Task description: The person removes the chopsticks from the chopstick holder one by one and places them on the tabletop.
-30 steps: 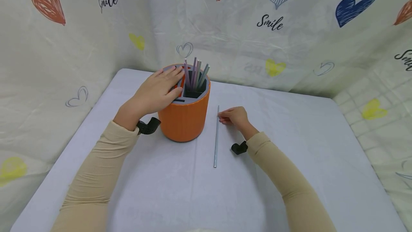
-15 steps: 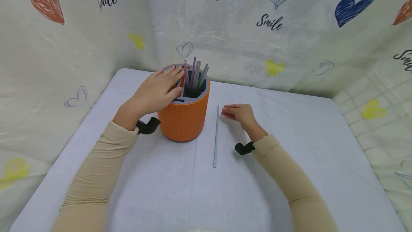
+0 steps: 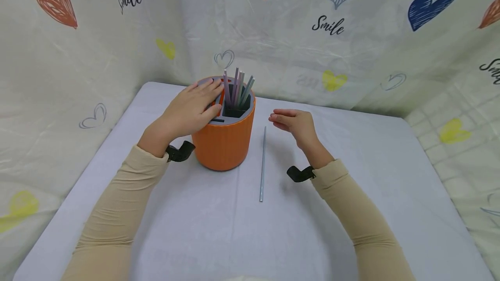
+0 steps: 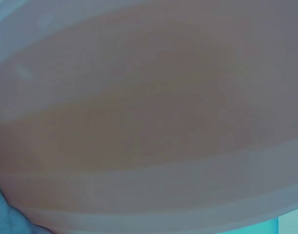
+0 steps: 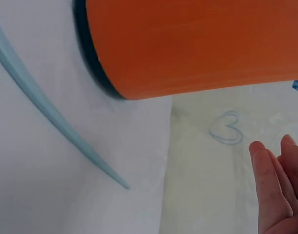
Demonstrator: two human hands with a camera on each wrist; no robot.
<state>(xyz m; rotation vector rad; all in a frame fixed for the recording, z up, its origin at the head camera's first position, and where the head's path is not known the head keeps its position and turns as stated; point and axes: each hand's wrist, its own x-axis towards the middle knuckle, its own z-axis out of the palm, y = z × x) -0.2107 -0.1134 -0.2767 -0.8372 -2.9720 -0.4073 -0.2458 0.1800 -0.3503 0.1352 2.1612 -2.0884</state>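
My left hand (image 3: 192, 108) rests flat with fingers spread on the grey top of an orange pen holder (image 3: 222, 148). Several thin purple and grey-green sticks (image 3: 236, 92) stand in its dark compartment. A thin pale-blue stick (image 3: 263, 164) lies lengthwise on the table to the right of the holder. Above and right of the stick's far end hovers my right hand (image 3: 297, 125), its fingers nearly straight and holding nothing. The right wrist view has those fingers (image 5: 268, 180) at lower right, apart from the stick (image 5: 66, 127). A blurred close surface fills most of the left wrist view.
A white cloth covers the table (image 3: 343, 177). Behind it hangs a pale curtain (image 3: 281, 47) printed with hearts and words, which also closes off the sides. Black camera mounts (image 3: 180, 152) sit at both wrists.
My right hand has let go of the pale-blue stick's far end and risen away, up and to the right. The stick stays on the table; my left hand has not moved.
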